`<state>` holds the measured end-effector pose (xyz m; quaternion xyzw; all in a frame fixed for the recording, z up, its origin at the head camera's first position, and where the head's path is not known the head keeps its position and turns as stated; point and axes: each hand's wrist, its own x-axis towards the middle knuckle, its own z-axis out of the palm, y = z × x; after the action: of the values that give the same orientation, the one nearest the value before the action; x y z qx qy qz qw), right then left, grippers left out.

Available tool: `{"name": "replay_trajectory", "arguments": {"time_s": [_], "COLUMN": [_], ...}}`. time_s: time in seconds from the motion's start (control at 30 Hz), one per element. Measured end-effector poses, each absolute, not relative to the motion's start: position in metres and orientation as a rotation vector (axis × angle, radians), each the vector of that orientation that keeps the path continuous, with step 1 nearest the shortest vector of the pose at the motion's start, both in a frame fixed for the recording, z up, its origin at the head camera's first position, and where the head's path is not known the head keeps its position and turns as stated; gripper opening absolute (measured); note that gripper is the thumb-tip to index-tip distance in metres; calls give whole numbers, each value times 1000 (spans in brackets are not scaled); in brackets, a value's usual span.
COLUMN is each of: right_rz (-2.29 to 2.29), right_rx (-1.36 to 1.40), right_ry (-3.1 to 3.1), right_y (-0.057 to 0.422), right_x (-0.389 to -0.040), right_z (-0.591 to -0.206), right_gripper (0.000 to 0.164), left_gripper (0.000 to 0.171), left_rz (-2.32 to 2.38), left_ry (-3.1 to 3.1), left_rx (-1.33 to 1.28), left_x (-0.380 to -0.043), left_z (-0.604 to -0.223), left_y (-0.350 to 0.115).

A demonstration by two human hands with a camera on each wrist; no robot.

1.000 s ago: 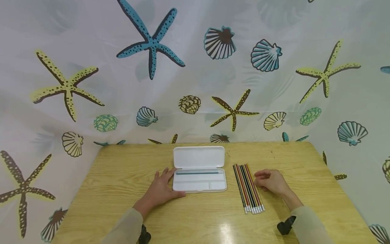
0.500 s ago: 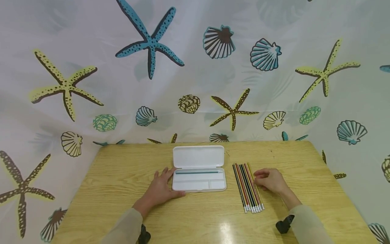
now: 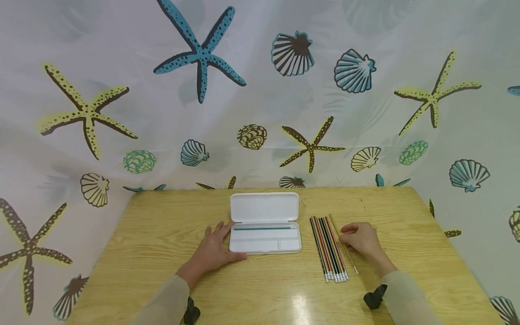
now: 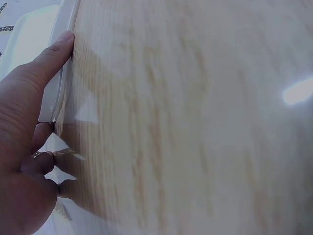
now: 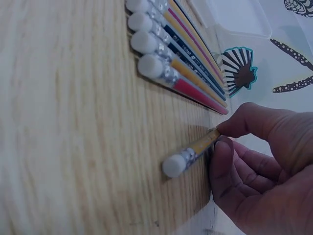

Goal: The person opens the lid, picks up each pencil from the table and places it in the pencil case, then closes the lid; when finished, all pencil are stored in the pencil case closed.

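Observation:
A white pencil case (image 3: 253,245) lies with its lid (image 3: 264,207) raised; one teal pencil (image 3: 264,228) is in its back compartment. My left hand (image 3: 209,253) holds the case's left end, the thumb along the front edge and the fingers at the left and back. To the right, my right hand (image 3: 361,239) pinches a yellow pencil (image 5: 201,143) between thumb and forefinger, its white eraser end pointing toward me. That pencil stands a little apart from a row of several pencils (image 3: 330,253) lying side by side, black, red and yellow.
Everything rests on a wooden table (image 3: 174,212), whose far edge meets a curtain (image 3: 227,113) printed with starfish and shells. Dark camera mounts (image 3: 374,297) sit at both wrists.
My right hand has drawn the yellow pencil away from the row, slightly to the right. The left hand and the case stay in place.

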<state>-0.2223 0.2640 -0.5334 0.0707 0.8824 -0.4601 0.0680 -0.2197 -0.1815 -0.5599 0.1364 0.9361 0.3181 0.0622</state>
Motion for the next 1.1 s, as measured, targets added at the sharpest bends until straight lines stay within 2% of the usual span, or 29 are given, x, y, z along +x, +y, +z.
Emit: {"name": "replay_trajectory", "arguments": {"time_s": [0.57, 1.1], "right_rz": [-1237, -1646], "right_rx": [221, 82], "right_ry": [2775, 2338], "right_y": [263, 262], "right_x": [-223, -227], "right_z": [-531, -505], "right_gripper": [24, 37], "left_gripper": [107, 108], "left_rz": [948, 947], "left_ry": [2824, 2836], "left_rx": [403, 423], "left_x": [-220, -220], "left_z": [-561, -561], "left_y": [-182, -182]}}
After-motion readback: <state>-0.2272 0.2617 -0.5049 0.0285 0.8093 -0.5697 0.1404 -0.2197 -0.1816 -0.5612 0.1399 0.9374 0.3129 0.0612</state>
